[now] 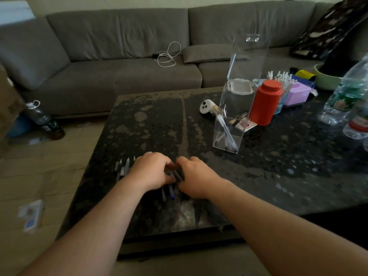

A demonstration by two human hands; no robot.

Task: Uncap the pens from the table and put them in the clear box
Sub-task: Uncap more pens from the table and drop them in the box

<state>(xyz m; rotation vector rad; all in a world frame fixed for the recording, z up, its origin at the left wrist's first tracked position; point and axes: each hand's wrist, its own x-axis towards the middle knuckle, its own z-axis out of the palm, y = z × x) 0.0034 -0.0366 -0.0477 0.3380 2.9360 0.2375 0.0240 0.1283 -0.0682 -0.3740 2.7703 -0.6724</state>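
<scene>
On the dark table (278, 156), gathering pens (171, 188).
Left hand (151, 172) and right hand (196, 176) curled together over the bundle; clear box (229, 134) well apart, lid up, holding several.

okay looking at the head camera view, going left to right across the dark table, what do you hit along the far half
White game controller → tall clear plastic box with its lid open and pens inside → red cylindrical canister → purple plastic box → clear plastic water bottles at the right edge.
</scene>
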